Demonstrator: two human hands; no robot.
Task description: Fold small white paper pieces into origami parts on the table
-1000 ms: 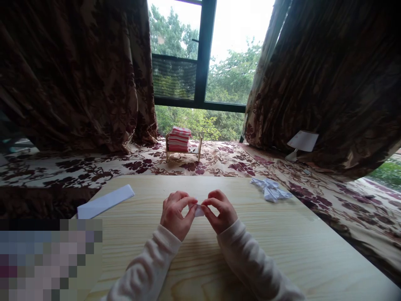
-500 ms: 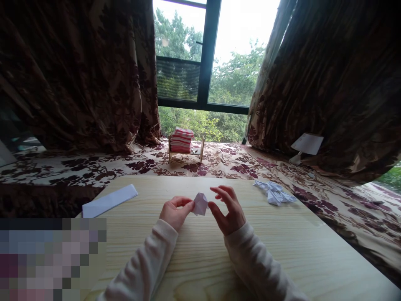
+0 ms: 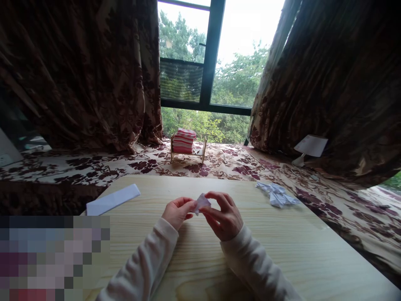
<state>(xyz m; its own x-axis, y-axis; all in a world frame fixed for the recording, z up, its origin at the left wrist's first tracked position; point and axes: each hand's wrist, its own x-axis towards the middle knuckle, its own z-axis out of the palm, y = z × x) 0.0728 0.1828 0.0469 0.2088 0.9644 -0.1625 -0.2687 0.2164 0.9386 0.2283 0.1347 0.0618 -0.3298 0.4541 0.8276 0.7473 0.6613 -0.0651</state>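
A small piece of folded white paper [image 3: 202, 202] is held above the middle of the table. My left hand [image 3: 179, 212] pinches its left side between thumb and fingers. On the other side, my right hand [image 3: 224, 214] grips the paper's right edge with thumb and fingertips, the fingers bent over it. The paper looks angular, with a point at the top and another at the bottom; its exact folded shape is partly hidden by the fingers.
A stack of white paper strips [image 3: 113, 199] lies at the table's left. Several folded paper pieces [image 3: 278, 195] are heaped at the right. Beyond the wooden table [image 3: 282, 259], a small rack with pink striped cloths [image 3: 184, 141] and a white lamp [image 3: 310, 145] stand on patterned fabric.
My right hand has moved in to the left and closed its fingers on the folded paper. The paper has turned and now shows a more pointed outline. The view has shifted slightly.
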